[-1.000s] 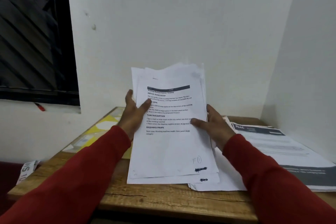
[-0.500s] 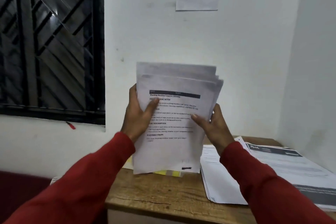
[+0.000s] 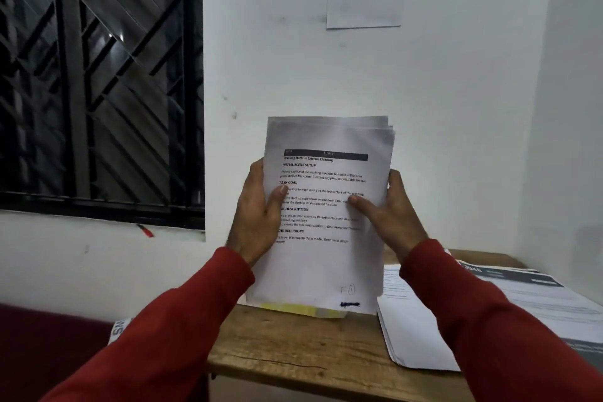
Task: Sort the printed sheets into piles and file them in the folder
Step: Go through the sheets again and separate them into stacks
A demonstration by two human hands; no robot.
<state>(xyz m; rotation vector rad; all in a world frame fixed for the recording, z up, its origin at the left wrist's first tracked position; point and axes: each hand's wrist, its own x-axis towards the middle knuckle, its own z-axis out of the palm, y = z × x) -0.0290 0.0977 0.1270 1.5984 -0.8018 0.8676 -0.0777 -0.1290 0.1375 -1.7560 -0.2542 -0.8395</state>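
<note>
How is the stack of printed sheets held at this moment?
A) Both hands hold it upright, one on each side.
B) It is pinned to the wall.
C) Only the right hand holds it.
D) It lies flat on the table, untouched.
A: the left hand and the right hand grip the sides of the stack of printed sheets, which stands upright over the wooden table.

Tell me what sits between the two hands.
In the head view, the stack of printed sheets stands upright between the left hand and right hand, each gripping a side edge.

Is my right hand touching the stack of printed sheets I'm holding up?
Touching. The head view shows the right hand gripping the stack of printed sheets at its right edge, thumb pressed flat on the front page.
</note>
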